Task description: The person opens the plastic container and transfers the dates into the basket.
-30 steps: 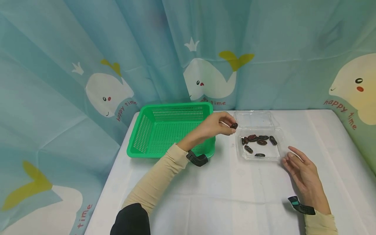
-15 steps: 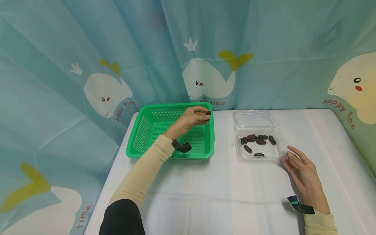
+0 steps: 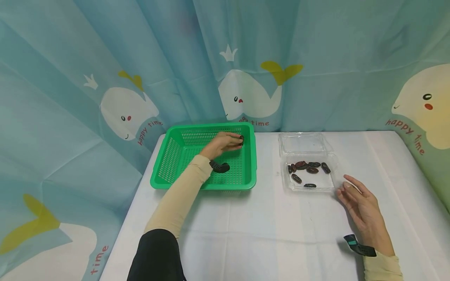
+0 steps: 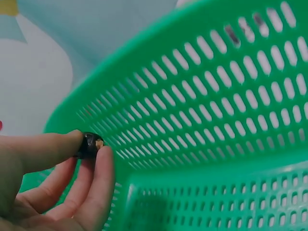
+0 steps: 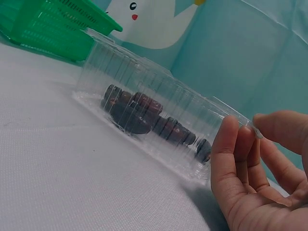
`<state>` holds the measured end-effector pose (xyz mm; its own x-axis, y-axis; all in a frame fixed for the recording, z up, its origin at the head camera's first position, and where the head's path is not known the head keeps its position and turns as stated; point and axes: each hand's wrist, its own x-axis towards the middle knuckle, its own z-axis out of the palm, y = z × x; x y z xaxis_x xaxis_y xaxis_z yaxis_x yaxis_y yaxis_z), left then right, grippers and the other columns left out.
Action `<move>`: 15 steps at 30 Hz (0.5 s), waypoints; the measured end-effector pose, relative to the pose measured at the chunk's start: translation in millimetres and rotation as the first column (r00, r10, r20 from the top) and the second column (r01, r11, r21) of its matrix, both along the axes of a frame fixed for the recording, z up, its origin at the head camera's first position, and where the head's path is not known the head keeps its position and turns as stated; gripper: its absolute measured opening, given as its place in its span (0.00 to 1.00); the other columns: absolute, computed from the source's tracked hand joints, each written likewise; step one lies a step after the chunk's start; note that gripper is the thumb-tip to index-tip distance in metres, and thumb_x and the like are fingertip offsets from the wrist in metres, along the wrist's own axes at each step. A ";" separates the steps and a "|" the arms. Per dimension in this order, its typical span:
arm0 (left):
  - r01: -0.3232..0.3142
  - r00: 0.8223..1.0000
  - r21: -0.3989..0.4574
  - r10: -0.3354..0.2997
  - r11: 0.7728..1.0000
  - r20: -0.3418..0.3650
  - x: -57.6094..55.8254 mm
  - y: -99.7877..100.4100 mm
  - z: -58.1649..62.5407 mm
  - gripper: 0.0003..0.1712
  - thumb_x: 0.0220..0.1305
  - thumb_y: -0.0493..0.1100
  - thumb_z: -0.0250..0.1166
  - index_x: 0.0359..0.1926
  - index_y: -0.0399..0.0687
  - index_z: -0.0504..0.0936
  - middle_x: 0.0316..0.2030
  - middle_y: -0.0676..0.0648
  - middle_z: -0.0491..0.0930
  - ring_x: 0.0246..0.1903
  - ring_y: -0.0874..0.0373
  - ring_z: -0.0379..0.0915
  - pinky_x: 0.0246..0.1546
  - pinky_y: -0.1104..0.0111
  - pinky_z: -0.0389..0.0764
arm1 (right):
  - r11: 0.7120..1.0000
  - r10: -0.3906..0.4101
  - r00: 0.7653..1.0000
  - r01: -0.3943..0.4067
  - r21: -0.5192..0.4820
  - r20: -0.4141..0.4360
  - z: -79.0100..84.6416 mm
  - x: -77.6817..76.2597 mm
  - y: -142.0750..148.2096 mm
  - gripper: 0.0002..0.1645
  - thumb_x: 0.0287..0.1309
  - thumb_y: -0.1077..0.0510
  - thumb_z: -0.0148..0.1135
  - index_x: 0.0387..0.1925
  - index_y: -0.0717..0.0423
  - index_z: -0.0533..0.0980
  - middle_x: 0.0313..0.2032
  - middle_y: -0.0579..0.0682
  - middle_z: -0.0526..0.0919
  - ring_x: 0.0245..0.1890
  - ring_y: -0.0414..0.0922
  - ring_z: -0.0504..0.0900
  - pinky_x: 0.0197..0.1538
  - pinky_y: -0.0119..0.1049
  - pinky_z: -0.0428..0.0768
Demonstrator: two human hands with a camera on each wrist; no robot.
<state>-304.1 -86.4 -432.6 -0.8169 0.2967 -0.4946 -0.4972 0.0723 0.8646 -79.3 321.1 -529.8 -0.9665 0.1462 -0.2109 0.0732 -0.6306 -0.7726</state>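
— Blue whale curtain (image 3: 334, 86) behind us, white cloth (image 3: 270, 222) under everything. So where are our hands at?

— Our left hand (image 3: 221, 144) is over the right end of the green basket (image 3: 242, 187), thumb and fingers pinching one dark date (image 4: 90, 144). It sits right out at the fingertips, pointing away from our wrist side, just beside the basket's right wall. We can't tell if it touches.

— Which way does the long axis run?

— Hard to say tbh, our fingers hide most of it. One lighter end shows in the left wrist view, and the slotted basket floor is below.

— And the other hand?

— Our right hand (image 3: 363, 212) is at the near right corner of the clear box (image 3: 320, 179), looks like it's pinching the rim. It's way nearer the loose dates (image 3: 312, 170), while our left is the one at the basket. Most of those are bunched toward the back left, lying every which way; one lies sideways near the front wall. The lid (image 3: 302, 142) is flipped open at the back.
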 end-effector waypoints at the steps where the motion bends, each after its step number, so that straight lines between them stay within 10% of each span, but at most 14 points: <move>1: -0.006 1.000 -0.005 0.006 1.000 0.009 -1.6 0.8 -2.1 0.24 0.73 0.28 0.61 0.68 0.31 0.76 0.67 0.31 0.74 0.69 0.39 0.73 0.70 0.57 0.76 | 1.000 -0.002 1.000 0.002 0.001 0.000 0.1 0.2 0.2 0.20 0.73 0.69 0.58 0.59 0.50 0.82 0.42 0.46 0.84 0.41 0.39 0.88 0.47 0.29 0.88; 11: -0.053 0.999 -0.094 0.052 0.994 -0.009 -7.7 6.5 -23.6 0.21 0.71 0.27 0.63 0.63 0.28 0.78 0.65 0.31 0.76 0.45 0.52 0.84 0.62 0.61 0.83 | 1.000 -0.007 1.000 0.006 0.016 0.019 -0.4 0.7 0.4 0.20 0.73 0.68 0.59 0.60 0.49 0.82 0.42 0.45 0.84 0.40 0.39 0.87 0.47 0.29 0.88; 15: -0.062 0.998 -0.118 0.058 0.991 -0.037 -6.3 10.0 -27.9 0.20 0.71 0.27 0.63 0.62 0.27 0.79 0.64 0.30 0.76 0.50 0.45 0.85 0.61 0.60 0.84 | 1.000 -0.002 1.000 0.002 0.003 0.016 0.0 1.0 0.9 0.20 0.73 0.68 0.58 0.60 0.50 0.82 0.42 0.45 0.85 0.41 0.39 0.88 0.48 0.30 0.88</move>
